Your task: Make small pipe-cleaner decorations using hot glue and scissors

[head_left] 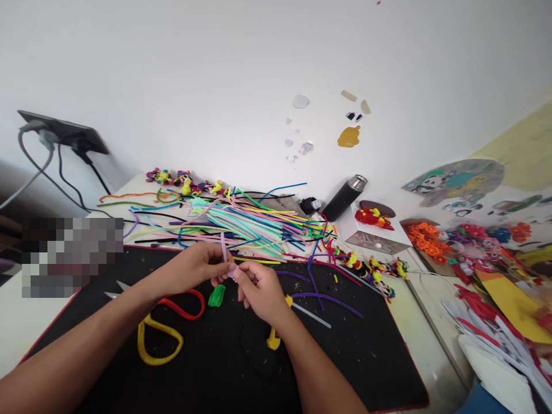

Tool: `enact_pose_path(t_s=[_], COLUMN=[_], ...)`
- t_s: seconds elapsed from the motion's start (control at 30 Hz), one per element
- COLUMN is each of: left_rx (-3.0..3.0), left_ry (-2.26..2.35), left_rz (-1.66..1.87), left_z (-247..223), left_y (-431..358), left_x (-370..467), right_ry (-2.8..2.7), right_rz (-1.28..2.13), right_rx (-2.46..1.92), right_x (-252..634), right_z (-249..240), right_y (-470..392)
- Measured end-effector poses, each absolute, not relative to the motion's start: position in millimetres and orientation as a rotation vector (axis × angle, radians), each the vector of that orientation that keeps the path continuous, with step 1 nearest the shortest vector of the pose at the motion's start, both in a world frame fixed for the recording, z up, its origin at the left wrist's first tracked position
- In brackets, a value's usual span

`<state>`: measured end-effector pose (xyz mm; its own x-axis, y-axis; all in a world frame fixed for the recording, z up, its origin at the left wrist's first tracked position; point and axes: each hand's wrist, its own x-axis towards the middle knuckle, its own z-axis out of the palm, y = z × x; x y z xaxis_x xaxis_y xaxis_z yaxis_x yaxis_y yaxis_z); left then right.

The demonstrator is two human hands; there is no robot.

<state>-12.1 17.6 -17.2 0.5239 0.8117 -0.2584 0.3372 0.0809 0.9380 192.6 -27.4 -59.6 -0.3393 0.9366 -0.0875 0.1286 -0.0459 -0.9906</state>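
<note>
Both my hands meet above a black mat (353, 356) and pinch one pale lilac pipe cleaner (223, 246). My left hand (196, 265) holds its upright part. My right hand (257, 290) grips the lower end, fingers curled around it. A small green coiled piece (217, 295) lies on the mat just below my hands. Behind my hands a big heap of coloured pipe cleaners (245, 221) is spread across the table.
Scissors with red and yellow handles (166, 330) lie left of my hands. A yellow-handled tool (276, 336) sits under my right wrist. A black flask (345, 198) lies at the back. Finished pipe-cleaner figures (371, 267) and paper crafts (487, 253) crowd the right side.
</note>
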Motion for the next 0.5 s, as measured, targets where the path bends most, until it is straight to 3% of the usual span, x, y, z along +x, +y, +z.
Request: enact_pose_path(t_s=[0.5], left_rx=[1.401], left_ry=[0.989], left_rz=[0.436], left_z=[-18.3], left_y=[17.9], left_x=[-10.5], right_ry=[-1.436], right_rz=[1.283], right_rx=[-1.178], right_x=[193.7], right_z=[-60.2], right_y=[-25.3])
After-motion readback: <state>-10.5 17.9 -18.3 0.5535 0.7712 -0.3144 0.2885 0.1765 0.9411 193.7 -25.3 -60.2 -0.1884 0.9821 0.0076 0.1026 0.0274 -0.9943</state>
